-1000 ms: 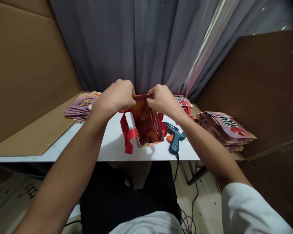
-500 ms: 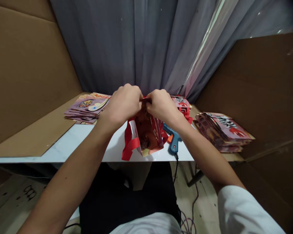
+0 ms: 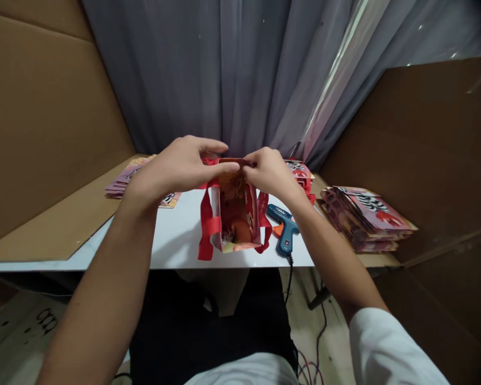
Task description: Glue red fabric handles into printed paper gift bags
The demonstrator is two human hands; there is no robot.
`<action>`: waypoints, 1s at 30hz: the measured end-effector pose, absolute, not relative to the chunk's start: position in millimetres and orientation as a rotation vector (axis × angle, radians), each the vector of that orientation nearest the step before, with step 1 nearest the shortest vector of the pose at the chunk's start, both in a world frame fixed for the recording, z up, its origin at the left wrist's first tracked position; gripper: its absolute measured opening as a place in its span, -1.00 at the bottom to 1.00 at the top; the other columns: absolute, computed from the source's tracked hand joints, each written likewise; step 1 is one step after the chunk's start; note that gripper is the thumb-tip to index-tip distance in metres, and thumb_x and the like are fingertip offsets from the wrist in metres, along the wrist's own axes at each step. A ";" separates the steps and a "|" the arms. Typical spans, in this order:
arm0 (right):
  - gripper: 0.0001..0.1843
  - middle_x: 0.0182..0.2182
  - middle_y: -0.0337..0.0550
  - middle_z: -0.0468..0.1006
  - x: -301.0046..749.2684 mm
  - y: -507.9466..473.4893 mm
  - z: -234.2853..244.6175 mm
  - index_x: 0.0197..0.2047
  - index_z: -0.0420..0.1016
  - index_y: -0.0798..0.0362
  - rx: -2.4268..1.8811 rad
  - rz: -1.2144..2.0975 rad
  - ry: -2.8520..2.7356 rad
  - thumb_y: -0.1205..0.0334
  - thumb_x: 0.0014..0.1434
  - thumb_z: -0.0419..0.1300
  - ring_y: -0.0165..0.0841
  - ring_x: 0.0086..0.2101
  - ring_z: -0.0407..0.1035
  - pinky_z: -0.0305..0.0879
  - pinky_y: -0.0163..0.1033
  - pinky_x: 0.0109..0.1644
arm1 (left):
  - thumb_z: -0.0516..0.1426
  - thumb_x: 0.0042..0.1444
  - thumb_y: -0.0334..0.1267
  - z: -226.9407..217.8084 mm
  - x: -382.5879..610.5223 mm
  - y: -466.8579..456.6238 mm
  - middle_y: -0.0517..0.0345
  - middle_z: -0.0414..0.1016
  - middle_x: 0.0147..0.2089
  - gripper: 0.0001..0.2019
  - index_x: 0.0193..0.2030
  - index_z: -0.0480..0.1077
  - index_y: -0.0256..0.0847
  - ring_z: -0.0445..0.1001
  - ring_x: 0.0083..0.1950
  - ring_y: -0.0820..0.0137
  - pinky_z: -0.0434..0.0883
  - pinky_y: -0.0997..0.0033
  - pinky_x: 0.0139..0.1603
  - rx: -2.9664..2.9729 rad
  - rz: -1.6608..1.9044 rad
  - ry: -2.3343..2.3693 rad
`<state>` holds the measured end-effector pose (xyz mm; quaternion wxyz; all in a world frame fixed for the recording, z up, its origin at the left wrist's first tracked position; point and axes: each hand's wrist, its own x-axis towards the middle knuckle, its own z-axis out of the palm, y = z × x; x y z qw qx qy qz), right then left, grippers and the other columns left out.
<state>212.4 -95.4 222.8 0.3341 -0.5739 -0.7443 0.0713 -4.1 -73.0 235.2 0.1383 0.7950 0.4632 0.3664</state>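
A small printed paper bag (image 3: 240, 224) stands on the white table in front of me, its open top facing me. Red ribbon straps (image 3: 207, 224) hang at its left and right sides. My right hand (image 3: 270, 171) pinches the far edge of the bag between thumb and fingers. At the far left corner, my left hand (image 3: 184, 163) is open, fingers stretched out and thumb apart, its thumb tip by the bag's edge. Just right of the bag lies a blue hot glue gun (image 3: 284, 230) with an orange trigger.
A stack of printed cards (image 3: 124, 179) lies at the left, partly behind my left hand. Another stack (image 3: 372, 214) sits at the right. Behind my right hand are more printed pieces with red ribbon (image 3: 300, 171). Cardboard panels (image 3: 44, 117) flank the table; a grey curtain (image 3: 208, 69) hangs behind.
My left hand has let go of the bag's far edge, spread its fingers and moved left. The bag has shifted slightly left and shows more of its inside. My right hand still pinches the edge.
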 end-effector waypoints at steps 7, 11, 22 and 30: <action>-0.65 -0.35 -0.25 0.68 224.4 -88.8 174.6 -0.15 0.76 0.10 -1.295 0.481 -1.542 0.18 0.31 0.13 -0.30 -0.28 0.52 0.38 -0.30 -0.14 | 0.28 0.32 0.15 151.1 -20.5 -137.0 -0.02 0.34 0.60 -0.23 0.60 0.26 0.05 0.31 0.62 -0.07 0.33 -0.11 0.63 2.196 1.470 1.460; -0.59 -0.16 -0.10 0.76 210.6 -93.3 94.6 0.10 0.66 0.11 -1.283 0.747 -1.293 0.09 0.39 0.12 -0.27 -0.21 0.60 0.52 -0.24 -0.09 | 0.20 0.42 -0.12 84.5 -24.7 -147.9 -0.01 0.35 0.57 -0.45 0.52 0.36 0.09 0.35 0.60 0.04 0.27 -0.03 0.68 2.168 1.698 1.497; -0.64 0.10 0.22 0.63 193.4 -148.6 -16.6 0.19 0.53 0.11 -1.411 0.261 -1.597 0.17 0.46 0.10 -0.04 0.12 0.54 0.51 0.08 0.25 | 0.13 0.40 -0.32 -24.5 -63.2 -102.1 -0.20 0.42 0.47 -0.51 0.45 0.44 -0.14 0.42 0.53 0.01 0.45 -0.09 0.53 2.310 1.567 1.452; -0.50 0.39 0.19 0.54 160.9 -130.8 -15.1 0.43 0.49 0.18 -1.494 0.206 -2.184 0.15 0.58 0.10 -0.02 0.37 0.39 0.28 0.08 0.49 | 0.00 0.48 -0.32 -50.2 -29.9 -136.5 -0.34 0.58 0.29 -0.56 0.37 0.48 -0.39 0.55 0.35 -0.04 0.49 -0.09 0.44 2.576 1.136 1.518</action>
